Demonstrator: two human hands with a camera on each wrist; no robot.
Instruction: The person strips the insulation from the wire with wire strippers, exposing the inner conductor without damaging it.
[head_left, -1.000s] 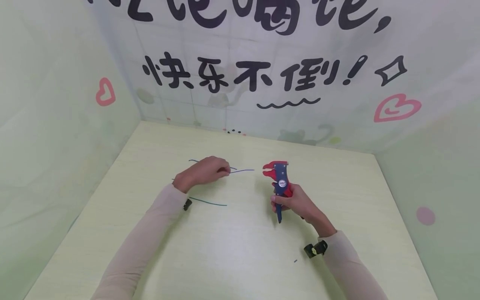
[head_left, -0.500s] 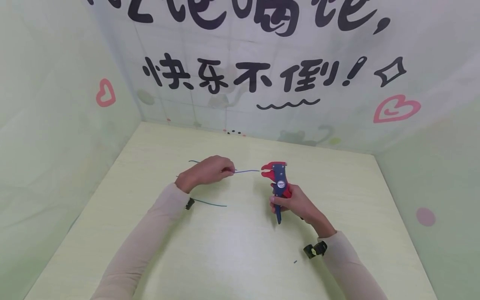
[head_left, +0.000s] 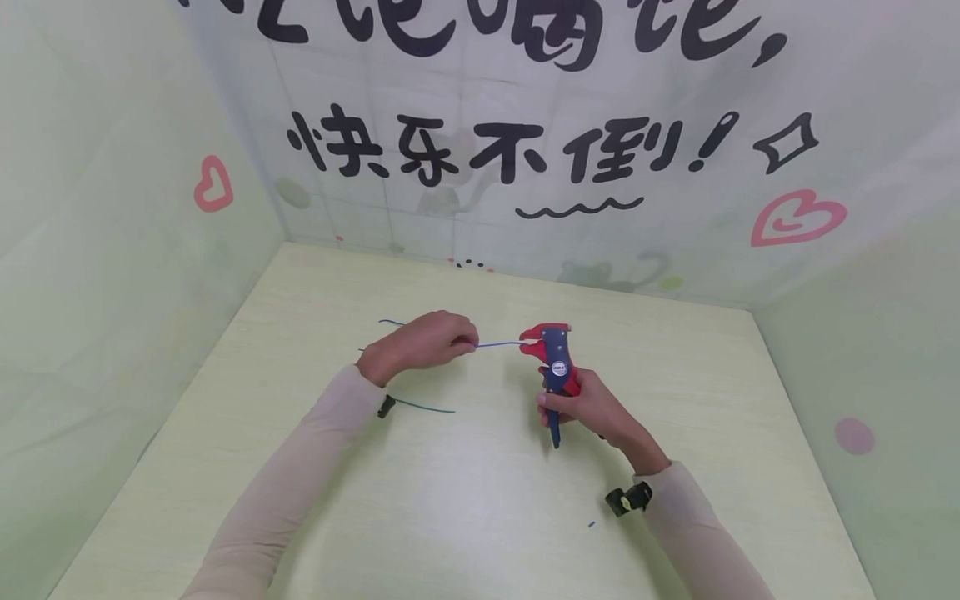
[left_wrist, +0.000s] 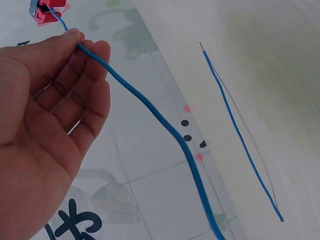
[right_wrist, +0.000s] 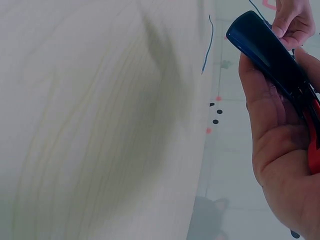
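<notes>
My left hand (head_left: 431, 340) pinches a blue wire (left_wrist: 145, 102) between thumb and fingertips. One end of the wire reaches right to the red jaws of a wire stripper (head_left: 556, 354); the other trails back past the hand. The stripper has a dark blue body, red parts and a round white label. My right hand (head_left: 596, 406) grips its handles, jaws up and facing left. In the right wrist view a dark blue handle (right_wrist: 267, 47) lies across the right fingers. How deep the wire's tip sits in the jaws cannot be made out.
Behind the left hand a second blue wire (left_wrist: 239, 131) lies on the table (head_left: 465, 500), with a bare tip at one end. A greenish wire (head_left: 425, 407) lies in front of the left wrist. A tiny blue scrap (head_left: 591, 524) rests near the right sleeve. Printed cloth walls (head_left: 465, 225) enclose the table.
The left hand has moved right, carrying the blue wire's end from short of the stripper to its jaws. The right hand and stripper have shifted very slightly left.
</notes>
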